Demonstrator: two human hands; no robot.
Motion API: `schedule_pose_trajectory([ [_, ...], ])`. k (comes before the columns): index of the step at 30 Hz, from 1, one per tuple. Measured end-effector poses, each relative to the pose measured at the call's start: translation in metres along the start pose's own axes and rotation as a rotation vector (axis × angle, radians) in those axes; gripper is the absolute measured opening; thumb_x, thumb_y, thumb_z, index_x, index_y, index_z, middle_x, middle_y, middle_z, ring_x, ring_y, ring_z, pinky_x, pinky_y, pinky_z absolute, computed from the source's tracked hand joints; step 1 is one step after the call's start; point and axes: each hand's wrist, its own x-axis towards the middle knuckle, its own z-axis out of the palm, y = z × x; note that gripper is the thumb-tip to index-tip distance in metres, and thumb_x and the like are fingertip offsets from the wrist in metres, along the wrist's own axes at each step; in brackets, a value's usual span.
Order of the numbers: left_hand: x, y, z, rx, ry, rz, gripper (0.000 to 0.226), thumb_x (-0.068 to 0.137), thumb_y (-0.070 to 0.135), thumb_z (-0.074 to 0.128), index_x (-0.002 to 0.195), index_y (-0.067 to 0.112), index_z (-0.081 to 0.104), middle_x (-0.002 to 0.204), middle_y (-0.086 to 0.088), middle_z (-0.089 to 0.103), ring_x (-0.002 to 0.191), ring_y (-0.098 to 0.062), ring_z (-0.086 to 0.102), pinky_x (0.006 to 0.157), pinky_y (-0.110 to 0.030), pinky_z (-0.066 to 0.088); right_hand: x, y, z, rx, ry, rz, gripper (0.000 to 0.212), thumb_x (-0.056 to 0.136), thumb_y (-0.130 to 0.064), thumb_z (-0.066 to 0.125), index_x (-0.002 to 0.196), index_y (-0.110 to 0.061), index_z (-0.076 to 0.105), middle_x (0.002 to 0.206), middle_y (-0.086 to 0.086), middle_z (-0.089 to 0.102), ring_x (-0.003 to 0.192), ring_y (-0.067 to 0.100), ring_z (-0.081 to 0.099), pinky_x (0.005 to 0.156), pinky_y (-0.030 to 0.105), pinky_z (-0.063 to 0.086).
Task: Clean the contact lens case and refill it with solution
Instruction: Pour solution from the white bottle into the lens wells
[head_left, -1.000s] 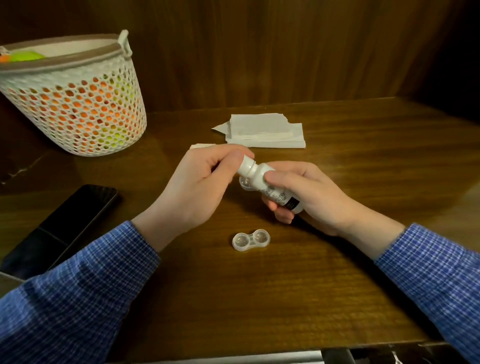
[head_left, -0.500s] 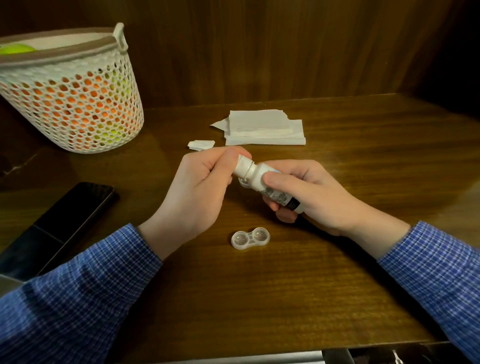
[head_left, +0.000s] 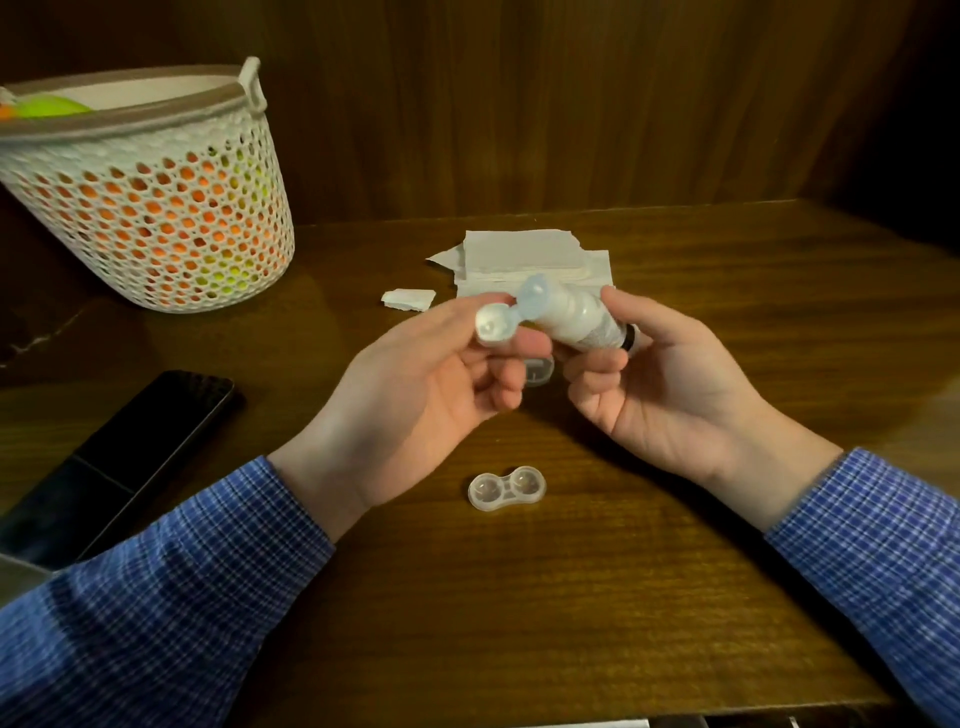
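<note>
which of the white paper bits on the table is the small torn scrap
The small torn white scrap lying alone, left of the larger folded white tissue stack and nearer the white mesh basket.

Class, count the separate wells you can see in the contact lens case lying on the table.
2. The contact lens case lies on the table between the wrists; one well is on its left, the other well on its right. Both are uncovered; none seems hidden.

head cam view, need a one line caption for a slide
Both hands hold a solution bottle, flip cap open, above the open lens case on a wooden table.
</note>
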Motion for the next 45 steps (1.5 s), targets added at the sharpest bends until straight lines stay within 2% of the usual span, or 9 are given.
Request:
schedule_pose_trajectory([
  [3, -0.004, -0.007, 0.004, 0.109, -0.066, -0.002, 0.027, 0.109, 0.016, 0.037, 0.124, 0.003, 0.056, 0.103, -0.009, 0.074, 0.081, -0.014, 0.067, 0.07, -0.026, 0.056, -0.003, 0.004, 0.0, 0.199, 0.003, 0.058, 0.048, 0.096, -0.022, 0.064, 0.141, -0.009, 0.051, 0.097, 0.013, 0.069, 0.05, 0.006, 0.054, 0.05, 0.017, 0.051],
  [8, -0.007, -0.011, 0.008, 0.24, -0.075, -0.024, 0.027, 0.102, 0.018, 0.046, 0.122, 0.004, 0.058, 0.109, -0.017, 0.075, 0.082, -0.018, 0.07, 0.07, -0.026, 0.057, -0.004, 0.009, 0.005, 0.296, 0.034, 0.075, 0.045, 0.1, -0.03, 0.06, 0.138, -0.011, 0.045, 0.066, 0.011, 0.066, 0.048, 0.007, 0.051, 0.068, 0.01, 0.04],
  [12, -0.011, -0.006, 0.003, 0.593, 0.002, 0.084, 0.02, 0.104, 0.018, 0.047, 0.116, 0.011, 0.061, 0.101, -0.007, 0.076, 0.078, -0.015, 0.067, 0.063, -0.023, 0.055, -0.007, 0.005, 0.007, 0.308, 0.066, 0.099, 0.04, 0.098, -0.035, 0.064, 0.126, -0.008, 0.055, 0.087, 0.004, 0.062, 0.055, 0.001, 0.054, 0.053, 0.012, 0.046],
  [15, -0.023, -0.004, -0.013, 0.977, 0.031, 0.21, 0.018, 0.096, 0.028, 0.06, 0.114, 0.024, 0.062, 0.101, 0.006, 0.07, 0.079, -0.013, 0.065, 0.061, -0.023, 0.054, -0.007, -0.001, 0.005, 0.185, 0.226, 0.072, 0.053, 0.089, -0.036, 0.073, 0.135, -0.015, 0.056, 0.096, 0.002, 0.057, 0.08, -0.007, 0.051, 0.052, 0.016, 0.05],
  [20, -0.039, -0.015, -0.025, 1.391, -0.146, 0.238, 0.057, 0.077, 0.046, 0.075, 0.128, 0.033, 0.055, 0.105, 0.023, 0.061, 0.1, -0.008, 0.061, 0.075, -0.012, 0.051, -0.006, -0.005, 0.001, -0.205, 0.34, 0.1, 0.04, 0.094, -0.039, 0.07, 0.121, -0.017, 0.052, 0.1, 0.011, 0.059, 0.048, 0.007, 0.047, 0.045, 0.02, 0.051],
  [24, -0.034, -0.017, -0.021, 1.369, -0.147, 0.29, 0.061, 0.075, 0.045, 0.075, 0.129, 0.029, 0.054, 0.102, 0.019, 0.063, 0.095, -0.007, 0.064, 0.074, -0.015, 0.054, -0.003, -0.003, 0.005, -0.403, 0.272, 0.089, 0.03, 0.097, -0.032, 0.065, 0.119, -0.017, 0.05, 0.106, 0.018, 0.055, 0.046, 0.01, 0.045, 0.041, 0.021, 0.047],
  [28, -0.034, -0.022, -0.017, 1.357, -0.114, 0.309, 0.057, 0.075, 0.036, 0.077, 0.126, 0.023, 0.055, 0.093, 0.017, 0.066, 0.09, -0.008, 0.066, 0.071, -0.017, 0.055, -0.002, 0.004, 0.009, -0.584, 0.215, 0.093, 0.045, 0.089, -0.03, 0.068, 0.127, -0.012, 0.051, 0.103, 0.018, 0.056, 0.049, 0.009, 0.047, 0.043, 0.018, 0.045],
  [34, -0.033, -0.023, -0.017, 1.344, -0.08, 0.31, 0.057, 0.076, 0.035, 0.077, 0.127, 0.02, 0.054, 0.09, 0.015, 0.066, 0.088, -0.008, 0.066, 0.067, -0.015, 0.052, 0.004, 0.018, 0.015, -0.879, 0.227, 0.004, 0.03, 0.098, -0.04, 0.064, 0.101, -0.011, 0.065, 0.06, -0.003, 0.059, 0.045, 0.006, 0.044, 0.045, 0.02, 0.037],
  [45, -0.031, -0.024, -0.019, 1.32, -0.027, 0.287, 0.052, 0.076, 0.035, 0.077, 0.122, 0.021, 0.056, 0.089, 0.015, 0.066, 0.088, -0.009, 0.066, 0.068, -0.019, 0.054, 0.008, 0.03, 0.012, -1.05, 0.211, -0.195, 0.018, 0.095, -0.035, 0.07, 0.1, -0.019, 0.065, 0.068, -0.008, 0.066, 0.045, 0.004, 0.048, 0.038, 0.015, 0.036],
])
